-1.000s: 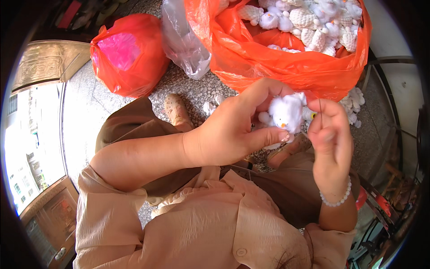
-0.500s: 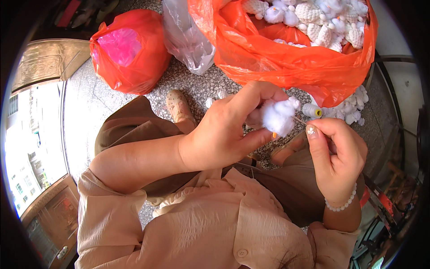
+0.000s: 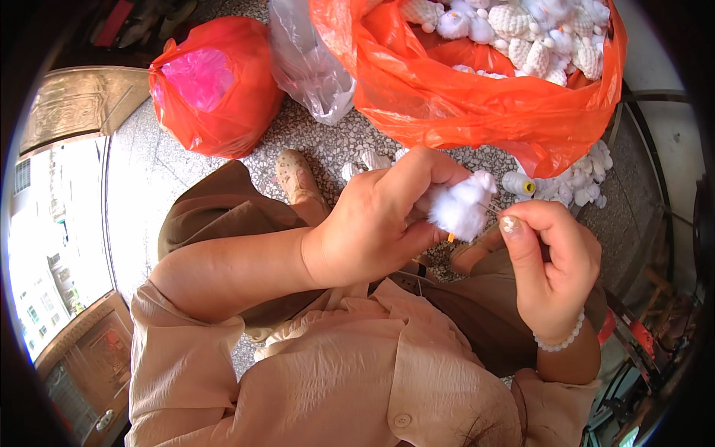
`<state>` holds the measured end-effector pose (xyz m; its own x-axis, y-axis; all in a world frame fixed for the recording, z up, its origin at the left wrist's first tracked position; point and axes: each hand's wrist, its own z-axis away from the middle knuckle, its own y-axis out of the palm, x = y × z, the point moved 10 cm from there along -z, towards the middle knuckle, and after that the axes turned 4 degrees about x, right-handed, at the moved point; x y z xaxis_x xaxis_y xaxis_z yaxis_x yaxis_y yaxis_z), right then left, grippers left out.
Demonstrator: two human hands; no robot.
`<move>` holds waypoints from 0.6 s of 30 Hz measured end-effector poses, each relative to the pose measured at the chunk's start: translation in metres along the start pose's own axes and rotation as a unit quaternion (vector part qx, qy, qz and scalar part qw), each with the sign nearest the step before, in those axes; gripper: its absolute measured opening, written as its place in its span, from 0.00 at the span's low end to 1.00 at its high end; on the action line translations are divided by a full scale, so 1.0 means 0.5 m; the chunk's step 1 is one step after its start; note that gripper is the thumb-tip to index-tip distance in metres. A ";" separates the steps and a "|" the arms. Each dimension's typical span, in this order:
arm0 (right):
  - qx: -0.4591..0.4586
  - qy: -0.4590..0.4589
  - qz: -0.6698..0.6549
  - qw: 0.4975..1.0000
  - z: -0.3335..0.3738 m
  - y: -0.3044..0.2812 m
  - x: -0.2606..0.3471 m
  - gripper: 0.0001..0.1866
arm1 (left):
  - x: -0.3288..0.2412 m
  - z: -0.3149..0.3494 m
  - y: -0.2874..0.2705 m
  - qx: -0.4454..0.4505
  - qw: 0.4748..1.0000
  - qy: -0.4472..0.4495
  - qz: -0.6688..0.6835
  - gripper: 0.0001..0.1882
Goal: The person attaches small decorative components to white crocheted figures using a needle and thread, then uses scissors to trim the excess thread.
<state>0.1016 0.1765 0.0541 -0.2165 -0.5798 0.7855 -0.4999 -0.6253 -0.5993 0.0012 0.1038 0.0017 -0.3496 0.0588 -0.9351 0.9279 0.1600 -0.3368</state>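
Observation:
A fluffy white crocheted toy (image 3: pixel 459 208) with a small orange bit (image 3: pixel 451 238) sticking out at its lower edge is in my left hand (image 3: pixel 365 216), closed around its left side. The palm and fingers hide part of the toy. My right hand (image 3: pixel 555 261) pinches a thin needle (image 3: pixel 493 210) between thumb and forefinger, close against the toy's right side. Whether the needle's tip is inside the fluff cannot be made out. A bracelet of pale beads circles my right wrist.
Ahead stands an open orange plastic bag (image 3: pixel 477 112) full of white crocheted pieces (image 3: pixel 514 22). A white thread spool (image 3: pixel 517 183) lies by more white pieces (image 3: pixel 585 179) on the speckled floor. Farther left are a clear bag (image 3: pixel 313 67) and a tied red bag (image 3: pixel 249 112) with pink contents.
My right hand has shifted slightly left, bringing its fingertips nearer the toy. The toy has moved a little down and left in my left hand, and less of the needle shows.

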 end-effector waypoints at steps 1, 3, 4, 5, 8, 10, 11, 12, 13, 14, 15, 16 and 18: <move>0.002 0.023 -0.028 0.999 0.001 0.000 -0.010 0.02 | -0.003 0.000 -0.004 -0.014 1.000 0.012 -0.002 0.22; -0.002 0.044 -0.061 0.997 0.006 0.003 -0.020 0.03 | -0.008 0.002 -0.009 -0.029 0.999 0.024 -0.006 0.21; -0.006 0.065 -0.094 0.993 0.009 0.006 -0.030 0.04 | -0.007 0.005 -0.009 -0.033 0.999 0.016 -0.008 0.20; -0.005 0.064 -0.095 0.993 0.010 0.008 -0.030 0.04 | -0.005 0.007 -0.010 -0.038 0.999 0.008 -0.009 0.19; 0.012 0.091 -0.169 0.981 0.017 0.030 -0.040 0.05 | -0.012 0.009 -0.012 -0.042 0.999 0.021 -0.025 0.18; -0.007 0.125 -0.242 0.962 0.025 0.049 -0.055 0.06 | -0.004 0.012 -0.008 -0.035 0.999 -0.005 -0.008 0.18; 0.028 0.107 -0.219 0.969 0.025 0.062 -0.052 0.06 | 0.004 0.014 -0.003 -0.026 0.999 -0.030 0.009 0.18; 0.028 0.107 -0.218 0.970 0.028 0.072 -0.050 0.06 | 0.001 0.014 0.001 -0.026 0.999 -0.029 0.010 0.18; 0.002 0.105 -0.288 0.952 0.031 0.079 -0.044 0.09 | -0.005 0.012 0.009 -0.018 1.000 -0.024 0.008 0.17; -0.024 0.102 -0.356 0.929 0.033 0.080 -0.044 0.13 | -0.011 0.011 0.017 -0.010 1.000 -0.018 0.007 0.16; 0.005 0.093 -0.342 0.935 0.032 0.090 -0.042 0.19 | -0.001 0.015 0.023 -0.007 0.999 -0.038 0.036 0.16; 0.006 0.093 -0.342 0.935 0.027 0.086 -0.044 0.19 | 0.001 0.016 0.022 -0.008 0.999 -0.039 0.036 0.16; 0.028 0.107 -0.307 0.945 0.015 0.080 -0.050 0.18 | 0.031 0.019 0.022 -0.009 0.989 -0.117 0.093 0.16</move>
<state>0.0933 0.1622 0.0093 -0.0685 0.0168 0.9975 -0.5423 -0.8398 -0.0231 0.0072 0.0972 -0.0176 -0.1311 -0.1395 -0.9815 0.9701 0.1862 -0.1560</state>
